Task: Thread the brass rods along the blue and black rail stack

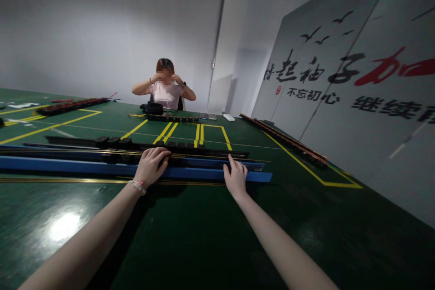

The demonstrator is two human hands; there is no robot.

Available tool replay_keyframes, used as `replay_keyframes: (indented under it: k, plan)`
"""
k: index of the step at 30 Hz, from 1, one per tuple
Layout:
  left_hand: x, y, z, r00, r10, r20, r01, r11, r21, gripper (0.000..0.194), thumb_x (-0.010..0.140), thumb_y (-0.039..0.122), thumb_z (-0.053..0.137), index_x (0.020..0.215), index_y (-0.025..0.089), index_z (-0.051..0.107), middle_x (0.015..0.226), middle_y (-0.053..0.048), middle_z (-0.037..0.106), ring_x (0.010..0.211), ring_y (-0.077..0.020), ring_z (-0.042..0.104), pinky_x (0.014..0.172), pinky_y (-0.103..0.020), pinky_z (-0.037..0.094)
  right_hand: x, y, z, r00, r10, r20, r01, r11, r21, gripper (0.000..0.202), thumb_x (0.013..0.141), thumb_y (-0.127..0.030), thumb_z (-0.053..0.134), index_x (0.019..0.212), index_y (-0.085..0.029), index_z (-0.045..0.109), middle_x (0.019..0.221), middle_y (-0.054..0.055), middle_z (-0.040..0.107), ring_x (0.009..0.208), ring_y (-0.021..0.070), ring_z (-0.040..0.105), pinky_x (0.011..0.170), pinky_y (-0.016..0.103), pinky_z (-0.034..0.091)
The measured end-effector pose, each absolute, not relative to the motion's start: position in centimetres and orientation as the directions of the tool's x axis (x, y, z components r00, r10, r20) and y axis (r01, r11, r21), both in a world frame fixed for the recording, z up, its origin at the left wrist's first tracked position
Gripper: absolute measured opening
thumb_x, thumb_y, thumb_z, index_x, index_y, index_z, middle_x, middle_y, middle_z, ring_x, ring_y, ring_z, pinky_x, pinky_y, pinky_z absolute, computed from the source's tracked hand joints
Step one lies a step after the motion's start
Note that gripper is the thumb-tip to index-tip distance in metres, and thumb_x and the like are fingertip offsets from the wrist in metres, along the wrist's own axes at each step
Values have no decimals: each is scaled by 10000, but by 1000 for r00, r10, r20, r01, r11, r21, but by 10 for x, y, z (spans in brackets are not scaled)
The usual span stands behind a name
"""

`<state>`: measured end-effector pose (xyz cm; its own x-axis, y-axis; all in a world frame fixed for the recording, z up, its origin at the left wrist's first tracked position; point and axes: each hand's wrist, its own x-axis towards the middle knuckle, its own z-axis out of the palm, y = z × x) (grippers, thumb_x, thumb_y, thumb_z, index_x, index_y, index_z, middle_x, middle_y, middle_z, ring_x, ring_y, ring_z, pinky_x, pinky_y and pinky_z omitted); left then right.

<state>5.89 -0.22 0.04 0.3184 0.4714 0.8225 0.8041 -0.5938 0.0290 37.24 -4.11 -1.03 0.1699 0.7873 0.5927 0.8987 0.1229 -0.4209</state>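
Observation:
A long blue rail [190,173] lies across the green table [190,231] in front of me, with dark strips and a row of small black blocks [180,145] just behind it. My left hand [151,165] rests over the rail with fingers curled onto a black block on the dark strip. Fingers spread, my right hand [235,176] presses on the blue rail near its right end. Neither hand lifts anything.
A person in a pink top [166,93] sits at the far side, hands at the face, behind a black bag [152,108]. Long dark strips lie at the far left [71,105] and along the right edge [285,139]. Yellow lines [199,133] mark the table. A lettered wall panel [356,81] stands on the right.

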Motion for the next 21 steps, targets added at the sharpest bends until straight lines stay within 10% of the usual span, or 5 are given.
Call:
replay_keyframes:
  k: [13, 21]
  plan:
    - [41, 1, 1, 310, 471, 826, 821, -570, 17, 285, 913, 282, 422, 1086, 224, 641, 1031, -33, 666, 977, -186, 579, 917, -354, 387, 358, -51, -4, -100, 848, 521, 889, 312, -336, 537, 976, -418, 258, 1459, -196, 337, 1289, 93, 584, 1210, 204, 494, 1070, 435, 313]
    - [-3, 3, -3, 351, 481, 804, 842, -538, -45, 301, 898, 286, 440, 1132, 247, 626, 1079, -35, 661, 998, -196, 585, 932, -368, 386, 373, -38, -12, 254, 789, 560, 833, 116, -541, 506, 953, -383, 293, 1393, -177, 435, 1312, 87, 578, 1225, 214, 477, 1082, 442, 247]
